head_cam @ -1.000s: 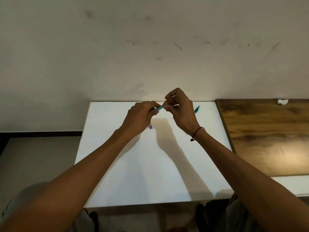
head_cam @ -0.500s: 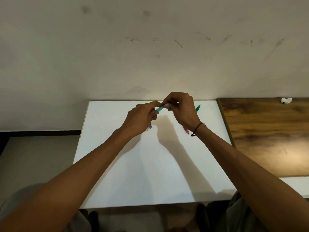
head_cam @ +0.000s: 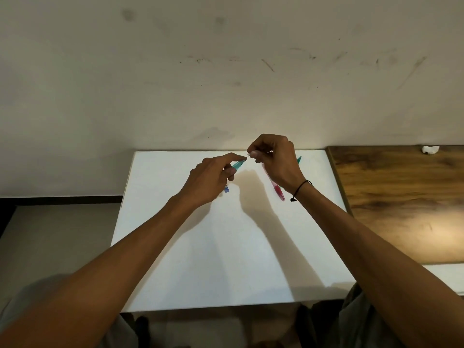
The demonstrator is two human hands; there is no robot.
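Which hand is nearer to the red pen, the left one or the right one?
Right. The right hand, pinching a small part, overlaps the red pen and hides its far end. The left hand, holding the teal pen barrel, is apart from it, further left.

A white table point(head_cam: 200, 259) carries a red pen point(head_cam: 278, 192) lying right of its middle, towards its far edge, and a green pen part point(head_cam: 299, 160) near its far right corner. Against the white table's right side stands a wooden table point(head_cam: 401, 197), with a crumpled white scrap point(head_cam: 430, 149) at the back.
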